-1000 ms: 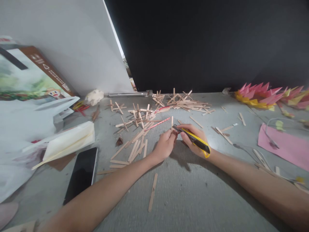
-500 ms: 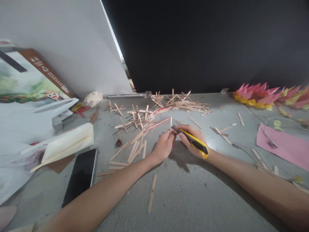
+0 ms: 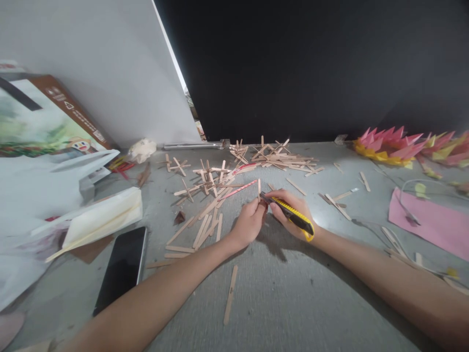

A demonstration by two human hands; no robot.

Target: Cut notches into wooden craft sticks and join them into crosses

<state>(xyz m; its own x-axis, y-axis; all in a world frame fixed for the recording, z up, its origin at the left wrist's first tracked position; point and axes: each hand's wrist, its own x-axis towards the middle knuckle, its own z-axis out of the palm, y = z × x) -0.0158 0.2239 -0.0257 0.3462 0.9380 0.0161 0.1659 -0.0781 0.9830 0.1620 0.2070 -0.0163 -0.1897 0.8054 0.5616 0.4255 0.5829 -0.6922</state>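
Note:
My left hand point(image 3: 251, 220) is closed around the lower part of a wooden popsicle stick point(image 3: 259, 187), whose tip points up above the fingers. Gripped in my right hand point(image 3: 289, 208) is a yellow and black utility knife point(image 3: 295, 215). The knife's front end lies against the stick right beside my left fingertips; the blade itself is too small to make out. Just beyond the hands lies a red-and-white striped straw point(image 3: 239, 189). Loose popsicle sticks point(image 3: 205, 230) are spread to the left of my left hand, and one single stick point(image 3: 230, 294) lies nearer to me.
At the back sits a pile of popsicle sticks point(image 3: 282, 159), some joined into crosses. A phone point(image 3: 120, 269) and plastic bag point(image 3: 36, 195) are on the left. Pink paper point(image 3: 428, 225), a cable point(image 3: 405, 198) and a folded-paper ring point(image 3: 388, 146) are on the right. A black panel point(image 3: 311, 68) stands behind.
Both hands stay nearly in place. The knife and my right hand have shifted very slightly left and down along the stick, which is still held in my left hand.

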